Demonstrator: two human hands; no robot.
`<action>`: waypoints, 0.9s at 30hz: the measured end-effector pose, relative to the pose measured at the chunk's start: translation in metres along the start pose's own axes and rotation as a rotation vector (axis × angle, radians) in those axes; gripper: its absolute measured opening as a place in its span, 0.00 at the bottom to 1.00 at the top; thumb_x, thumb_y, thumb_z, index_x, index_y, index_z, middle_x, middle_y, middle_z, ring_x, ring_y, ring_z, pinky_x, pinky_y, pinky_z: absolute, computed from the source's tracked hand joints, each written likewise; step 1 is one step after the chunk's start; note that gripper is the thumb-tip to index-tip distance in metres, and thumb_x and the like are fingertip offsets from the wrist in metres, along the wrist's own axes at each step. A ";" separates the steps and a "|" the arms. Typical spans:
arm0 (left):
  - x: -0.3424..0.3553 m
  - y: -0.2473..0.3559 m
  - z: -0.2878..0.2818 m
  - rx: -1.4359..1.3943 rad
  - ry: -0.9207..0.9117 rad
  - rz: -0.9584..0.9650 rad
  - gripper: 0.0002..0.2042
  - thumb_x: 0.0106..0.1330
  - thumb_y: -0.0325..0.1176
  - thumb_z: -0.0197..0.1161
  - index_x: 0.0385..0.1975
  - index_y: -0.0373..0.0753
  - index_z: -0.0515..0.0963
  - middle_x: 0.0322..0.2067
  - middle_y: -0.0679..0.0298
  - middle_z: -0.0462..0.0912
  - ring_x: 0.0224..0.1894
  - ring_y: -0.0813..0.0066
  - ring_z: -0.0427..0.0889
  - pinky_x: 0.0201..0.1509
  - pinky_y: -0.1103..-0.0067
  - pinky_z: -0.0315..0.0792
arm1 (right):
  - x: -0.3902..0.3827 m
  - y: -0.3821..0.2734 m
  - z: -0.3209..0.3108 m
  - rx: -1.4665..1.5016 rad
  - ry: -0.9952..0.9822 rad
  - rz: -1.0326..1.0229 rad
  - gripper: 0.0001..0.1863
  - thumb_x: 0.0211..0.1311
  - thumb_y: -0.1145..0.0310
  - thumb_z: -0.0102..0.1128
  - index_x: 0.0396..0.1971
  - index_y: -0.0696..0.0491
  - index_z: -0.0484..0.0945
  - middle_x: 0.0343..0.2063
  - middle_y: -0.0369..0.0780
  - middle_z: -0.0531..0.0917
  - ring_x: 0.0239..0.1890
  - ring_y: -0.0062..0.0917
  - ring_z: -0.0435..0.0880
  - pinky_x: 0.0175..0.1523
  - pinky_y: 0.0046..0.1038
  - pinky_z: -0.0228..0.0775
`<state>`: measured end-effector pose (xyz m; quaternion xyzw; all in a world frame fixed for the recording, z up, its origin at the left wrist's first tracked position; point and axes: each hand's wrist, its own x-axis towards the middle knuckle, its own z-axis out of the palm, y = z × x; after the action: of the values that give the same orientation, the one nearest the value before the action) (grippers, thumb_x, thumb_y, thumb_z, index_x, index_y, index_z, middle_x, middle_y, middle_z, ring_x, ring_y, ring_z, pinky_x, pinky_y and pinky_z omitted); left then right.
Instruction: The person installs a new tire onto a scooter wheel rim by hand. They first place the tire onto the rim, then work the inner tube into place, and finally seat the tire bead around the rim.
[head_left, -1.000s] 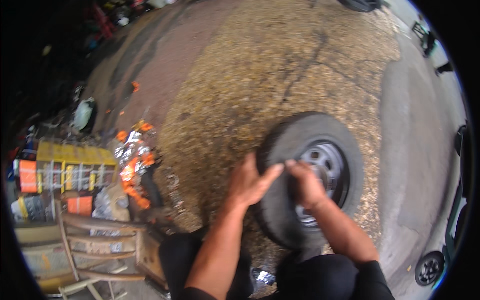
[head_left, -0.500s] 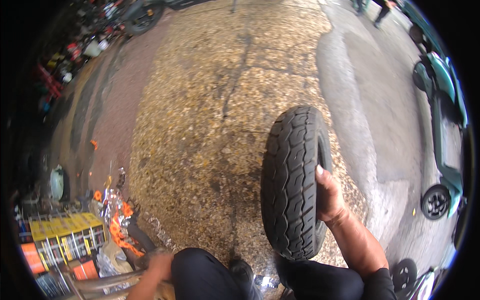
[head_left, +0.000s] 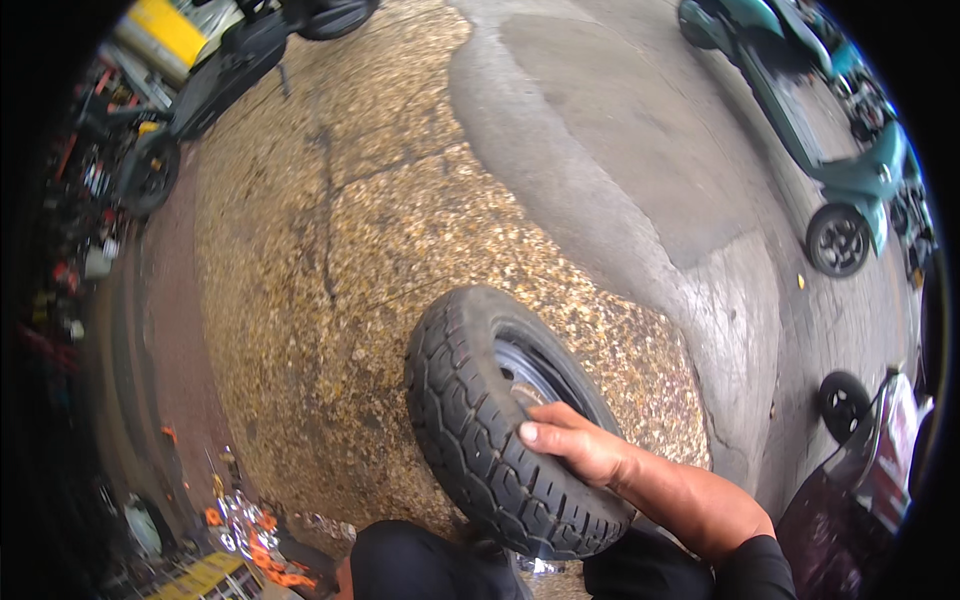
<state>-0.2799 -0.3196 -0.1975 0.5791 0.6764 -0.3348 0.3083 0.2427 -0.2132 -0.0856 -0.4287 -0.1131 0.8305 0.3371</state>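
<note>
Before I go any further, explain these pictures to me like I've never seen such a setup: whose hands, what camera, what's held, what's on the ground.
There is no machine: a person works bare-handed. Every picture comes from one wide fisheye camera on their head, looking down, so edges bend and the rim goes dark. The right hand grips a black tyre with a metal rim inside. Beside the left knee shows only a sliver of skin, perhaps the left hand; its action cannot be told. On the ground, lower left, lie shiny silver and orange scraps. A teal scooter stands at right.
</note>
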 end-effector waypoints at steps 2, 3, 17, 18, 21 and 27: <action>0.011 -0.005 0.004 -0.001 0.026 0.018 0.16 0.64 0.45 0.63 0.39 0.37 0.83 0.37 0.49 0.86 0.42 0.47 0.86 0.45 0.59 0.78 | -0.005 0.009 0.003 -0.090 -0.036 -0.056 0.38 0.66 0.43 0.63 0.57 0.67 0.75 0.45 0.46 0.84 0.48 0.27 0.83 0.50 0.29 0.75; 0.017 -0.009 0.006 0.000 0.035 0.028 0.16 0.64 0.45 0.62 0.39 0.37 0.83 0.37 0.49 0.86 0.42 0.47 0.86 0.45 0.59 0.78 | -0.007 0.013 0.004 -0.135 -0.056 -0.115 0.38 0.66 0.42 0.62 0.55 0.67 0.76 0.43 0.46 0.84 0.46 0.27 0.83 0.49 0.29 0.75; 0.099 -0.057 0.054 -0.151 0.202 0.253 0.16 0.66 0.44 0.61 0.39 0.35 0.82 0.36 0.48 0.86 0.40 0.47 0.85 0.45 0.59 0.77 | -0.016 0.036 0.067 -0.220 0.208 -0.197 0.39 0.70 0.38 0.54 0.50 0.67 0.79 0.39 0.46 0.87 0.39 0.26 0.86 0.44 0.30 0.79; 0.097 -0.057 0.055 -0.162 0.221 0.266 0.16 0.66 0.43 0.61 0.39 0.35 0.82 0.36 0.48 0.86 0.40 0.47 0.85 0.45 0.59 0.77 | -0.015 0.041 0.070 -0.144 0.192 -0.203 0.38 0.71 0.40 0.53 0.51 0.66 0.80 0.39 0.46 0.87 0.39 0.26 0.86 0.44 0.29 0.79; 0.081 -0.049 0.042 -0.274 0.327 0.269 0.17 0.67 0.45 0.60 0.40 0.35 0.82 0.36 0.48 0.86 0.40 0.47 0.85 0.44 0.59 0.77 | -0.007 0.060 0.071 -0.035 0.233 -0.200 0.35 0.73 0.40 0.50 0.51 0.62 0.82 0.39 0.44 0.88 0.37 0.26 0.88 0.45 0.31 0.81; 0.025 0.033 -0.077 -0.747 0.766 0.314 0.15 0.68 0.38 0.61 0.37 0.29 0.80 0.30 0.46 0.85 0.33 0.49 0.82 0.42 0.60 0.75 | 0.003 0.099 0.064 -0.107 0.308 -0.229 0.37 0.72 0.37 0.49 0.49 0.60 0.84 0.40 0.44 0.88 0.41 0.26 0.87 0.50 0.31 0.78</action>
<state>-0.2529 -0.2394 -0.1755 0.6046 0.7183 0.2121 0.2711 0.1457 -0.2785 -0.0958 -0.5523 -0.1521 0.7041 0.4195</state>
